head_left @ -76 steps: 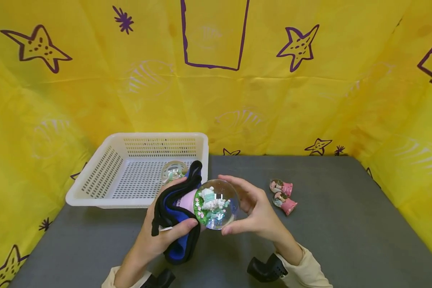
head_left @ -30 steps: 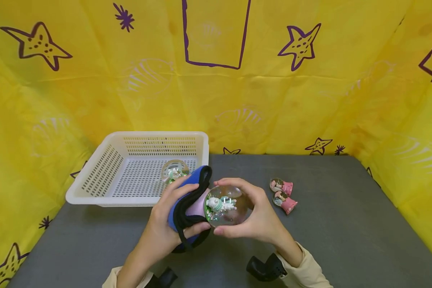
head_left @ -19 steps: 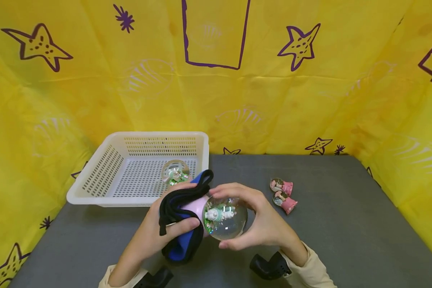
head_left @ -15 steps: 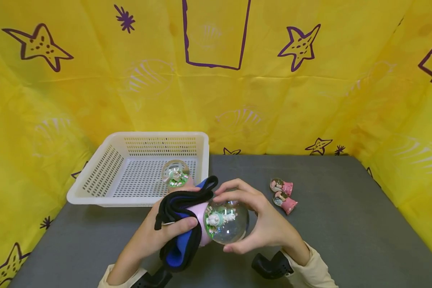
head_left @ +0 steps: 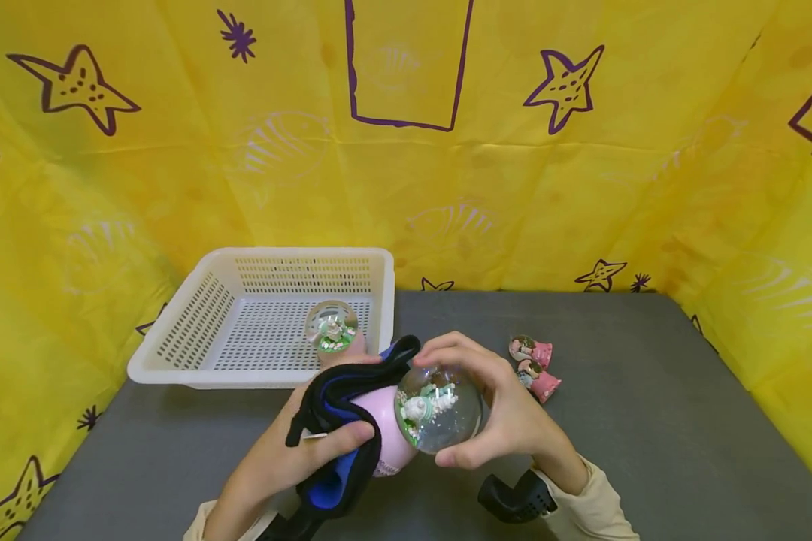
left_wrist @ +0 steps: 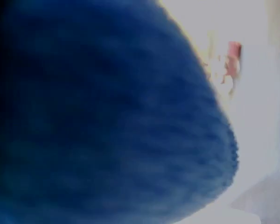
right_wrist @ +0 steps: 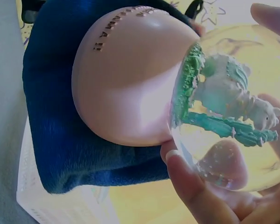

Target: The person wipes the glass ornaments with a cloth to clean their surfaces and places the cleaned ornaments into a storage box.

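Observation:
A snow globe lies tipped sideways between the hands in the head view, its pink base to the left and its clear ball to the right. A white animal figure on green ground shows inside. My right hand holds the ball, thumb below and fingers curled over the top. My left hand grips a folded blue cloth with black trim, thumb over its near side. The cloth sits against the base; in the right wrist view raised lettering shows on the pink base. Blue cloth fills most of the left wrist view.
A white perforated basket stands behind the left hand, with another snow globe in it. Two small pink globe figurines lie close together on the grey table at right. A yellow patterned curtain surrounds the table.
The snow globe has rolled about its length and shifted slightly right and down. More of its pink base now shows out of the cloth. The globe in the basket is less covered by the left hand.

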`<state>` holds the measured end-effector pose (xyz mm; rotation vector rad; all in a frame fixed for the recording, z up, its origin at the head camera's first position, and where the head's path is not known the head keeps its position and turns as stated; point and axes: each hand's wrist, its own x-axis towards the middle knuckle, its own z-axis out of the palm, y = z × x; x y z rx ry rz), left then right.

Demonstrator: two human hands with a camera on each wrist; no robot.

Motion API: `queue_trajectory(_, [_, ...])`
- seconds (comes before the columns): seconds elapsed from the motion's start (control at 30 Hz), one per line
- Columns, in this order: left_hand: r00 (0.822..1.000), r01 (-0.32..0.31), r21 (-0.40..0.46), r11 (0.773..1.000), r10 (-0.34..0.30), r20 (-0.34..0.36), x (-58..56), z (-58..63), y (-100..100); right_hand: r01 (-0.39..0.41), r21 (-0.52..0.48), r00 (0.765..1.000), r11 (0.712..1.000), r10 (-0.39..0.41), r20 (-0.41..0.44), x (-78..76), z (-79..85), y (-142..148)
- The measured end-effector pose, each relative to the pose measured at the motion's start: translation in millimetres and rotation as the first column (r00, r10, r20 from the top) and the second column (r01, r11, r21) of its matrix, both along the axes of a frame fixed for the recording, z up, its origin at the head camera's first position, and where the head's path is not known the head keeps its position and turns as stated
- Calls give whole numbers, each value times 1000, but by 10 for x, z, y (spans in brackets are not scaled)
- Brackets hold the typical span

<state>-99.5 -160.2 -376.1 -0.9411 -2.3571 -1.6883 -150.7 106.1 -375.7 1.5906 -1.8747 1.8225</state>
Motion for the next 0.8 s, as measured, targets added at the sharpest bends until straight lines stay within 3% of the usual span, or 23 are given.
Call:
queue_trajectory(0.13, [998,3,-90,996,-8,-57,52,16,25,4,-19,1000,1000,-3,14,-9,-3,-10])
queue_trajectory(0.23, [996,-29,-125,992,17,-92,83,29,48,4,-27,1000,1000,-4,10,-8,-9,-23])
queue_trajectory(0.57, [986,-142,-85,986,134,-99,103,17,113,23,1,999,1000,-23,-29,30,-10,-68])
queue_trajectory(0.67, [988,-138,-76,988,132,-81,87,20,97,49,26,994,998,-46,-96,57,-14,-106])
queue_trajectory(0.8, [996,-77,-49,996,78,37,60,43,69,64,27,984,998,-59,-170,68,-25,-149])
